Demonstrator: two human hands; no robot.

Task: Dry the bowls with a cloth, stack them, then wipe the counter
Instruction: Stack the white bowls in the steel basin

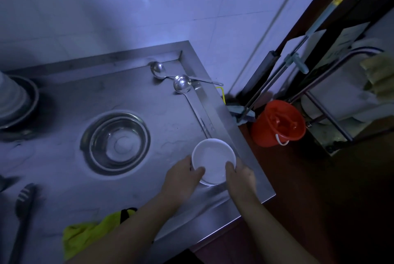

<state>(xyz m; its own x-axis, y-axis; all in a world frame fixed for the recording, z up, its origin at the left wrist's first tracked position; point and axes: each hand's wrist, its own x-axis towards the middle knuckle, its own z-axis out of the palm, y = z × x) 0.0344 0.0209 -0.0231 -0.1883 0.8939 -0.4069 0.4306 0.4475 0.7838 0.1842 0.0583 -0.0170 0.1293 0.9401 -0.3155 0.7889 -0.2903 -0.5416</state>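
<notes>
A white bowl (213,158) stands upright near the right front corner of the steel counter (64,178). My left hand (181,178) grips its left rim, thumb inside the bowl. My right hand (239,175) grips the right rim the same way. A yellow-green cloth (85,236) lies at the counter's front edge, partly hidden under my left forearm. A steel bowl (116,143) sits in the middle of the counter. At the far left a stack of pale bowls (10,97) rests in a dark basin.
Two steel ladles (181,84) lie by the counter's raised back right rim. Dark tongs (22,216) lie at the left front. Beyond the counter's right edge are a red bucket (279,122), a mop handle (298,54) and a rack of dishes (341,93).
</notes>
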